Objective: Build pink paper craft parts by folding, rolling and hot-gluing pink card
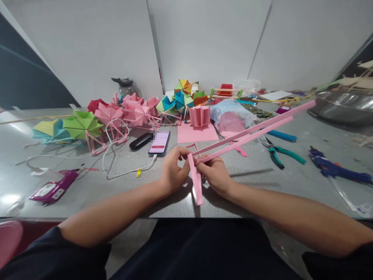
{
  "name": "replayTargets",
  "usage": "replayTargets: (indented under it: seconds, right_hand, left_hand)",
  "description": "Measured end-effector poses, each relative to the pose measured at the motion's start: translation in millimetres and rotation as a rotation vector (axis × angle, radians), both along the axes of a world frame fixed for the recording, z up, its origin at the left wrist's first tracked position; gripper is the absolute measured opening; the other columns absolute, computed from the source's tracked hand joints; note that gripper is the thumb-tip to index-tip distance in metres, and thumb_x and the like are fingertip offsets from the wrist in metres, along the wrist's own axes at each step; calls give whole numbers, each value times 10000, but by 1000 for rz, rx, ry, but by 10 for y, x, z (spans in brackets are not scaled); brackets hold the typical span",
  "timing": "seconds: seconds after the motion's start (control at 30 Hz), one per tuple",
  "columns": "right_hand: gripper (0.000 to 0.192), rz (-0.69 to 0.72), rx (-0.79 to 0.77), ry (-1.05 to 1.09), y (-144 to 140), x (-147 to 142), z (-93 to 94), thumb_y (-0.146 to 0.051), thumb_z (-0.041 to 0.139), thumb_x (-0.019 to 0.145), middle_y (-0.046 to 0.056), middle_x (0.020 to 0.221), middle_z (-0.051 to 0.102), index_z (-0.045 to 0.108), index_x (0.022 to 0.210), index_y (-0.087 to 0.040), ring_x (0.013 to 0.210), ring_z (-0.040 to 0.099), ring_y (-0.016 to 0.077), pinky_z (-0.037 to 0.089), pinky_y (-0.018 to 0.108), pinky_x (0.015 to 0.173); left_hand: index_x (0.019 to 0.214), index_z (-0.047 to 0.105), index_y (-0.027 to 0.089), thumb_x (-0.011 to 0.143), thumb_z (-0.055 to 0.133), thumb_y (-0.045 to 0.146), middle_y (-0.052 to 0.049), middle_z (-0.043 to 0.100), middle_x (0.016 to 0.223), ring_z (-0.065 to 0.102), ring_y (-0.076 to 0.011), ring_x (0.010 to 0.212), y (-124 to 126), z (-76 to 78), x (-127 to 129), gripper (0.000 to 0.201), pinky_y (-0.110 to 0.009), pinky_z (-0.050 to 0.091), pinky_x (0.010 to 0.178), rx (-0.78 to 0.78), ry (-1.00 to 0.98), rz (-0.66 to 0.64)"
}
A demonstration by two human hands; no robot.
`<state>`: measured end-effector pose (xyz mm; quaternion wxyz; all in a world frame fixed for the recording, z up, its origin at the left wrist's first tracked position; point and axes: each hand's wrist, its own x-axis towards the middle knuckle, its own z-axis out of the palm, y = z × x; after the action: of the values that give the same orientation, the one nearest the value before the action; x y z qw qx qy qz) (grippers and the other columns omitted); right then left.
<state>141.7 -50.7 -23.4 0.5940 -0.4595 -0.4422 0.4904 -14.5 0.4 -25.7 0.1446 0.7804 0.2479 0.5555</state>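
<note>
- Near the desk's [262, 194] front edge, a pink paper frame [196, 177] is pinched between both hands at its joint.
- The left hand [172, 170] has its grip pressed together on the frame's short strip, which hangs toward the front edge.
- The right hand [215, 175] appears closed on the same joint; its fingertips are partly hidden.
- Two long pink strips [256, 130] are seen reaching from the joint toward the far right corner.
- Farther back, a phone [159, 142] and green-handled pliers [281, 152] lie flat.
- Folded paper wheels [136, 112] are ranged along the far edge.
</note>
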Motion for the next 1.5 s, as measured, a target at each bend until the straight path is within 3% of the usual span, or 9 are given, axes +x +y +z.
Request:
replayTargets:
  seconds: [0.23, 0.5, 0.67, 0.8, 0.97, 1.13, 1.3, 1.5]
  right_hand:
    - [197, -33, 17, -57, -32, 9, -5, -364, 782, 693, -14, 586, 598, 650, 628, -233, 592, 494, 151, 403, 317, 569]
    - [177, -70, 24, -71, -50, 13, 20, -365, 802, 680, -10, 592, 592, 713, 658, -213, 590, 478, 152, 410, 321, 566]
    - [215, -25, 14, -52, -93, 20, 32, -393, 846, 705, 22, 689, 669, 751, 735, -203, 628, 533, 161, 436, 313, 576]
    - [223, 24, 32, 19, -143, 75, 42, -443, 804, 760, 3, 659, 641, 746, 774, -228, 592, 538, 157, 444, 296, 530]
    - [200, 99, 98, 52, -199, 57, 68, -407, 813, 786, -1, 709, 684, 711, 856, -249, 585, 583, 158, 488, 303, 526]
    - [356, 30, 194, 46, -197, -98, 69, -476, 926, 809, -31, 748, 647, 645, 882, -270, 616, 568, 143, 524, 307, 567]
    - [333, -77, 257, -28, -179, -158, 24, -554, 856, 907, -6, 802, 686, 674, 944, -277, 619, 551, 151, 499, 321, 563]
    - [421, -88, 240, -32, -183, -152, -9, -668, 831, 909, -19, 699, 623, 707, 936, -266, 603, 523, 160, 471, 323, 560]
  left_hand:
    - [910, 607, 227, 1002, 599, 181, -13, 686, 846, 589, -178, 744, 7, -3, -21, 103, -321, 496, 717, 1, 83, 33]
    - [815, 579, 246, 985, 565, 212, -18, 581, 696, 517, -223, 639, 55, 76, -116, 174, -360, 351, 652, 46, 409, 76]
    - [813, 600, 240, 1029, 580, 245, 0, 581, 667, 497, -196, 603, -19, 46, -94, 217, -332, 326, 620, -98, 258, 23]
    - [815, 575, 238, 1075, 556, 254, 24, 564, 664, 492, -164, 589, -72, 24, -57, 261, -315, 340, 591, -241, 53, -69]
    - [841, 581, 246, 1113, 551, 302, 22, 555, 675, 469, -164, 592, -104, -11, -31, 280, -329, 368, 578, -257, -115, -83]
    - [922, 614, 253, 1165, 536, 414, -6, 605, 781, 541, -182, 687, -152, -86, 48, 301, -363, 452, 648, -261, -208, -73]
    - [1020, 660, 258, 1178, 518, 487, -43, 640, 904, 596, -201, 781, -212, -137, 130, 312, -384, 514, 690, -272, -246, -126]
    - [1058, 671, 255, 1174, 540, 484, -56, 643, 932, 610, -203, 798, -264, -195, 150, 288, -376, 557, 681, -328, -273, -157]
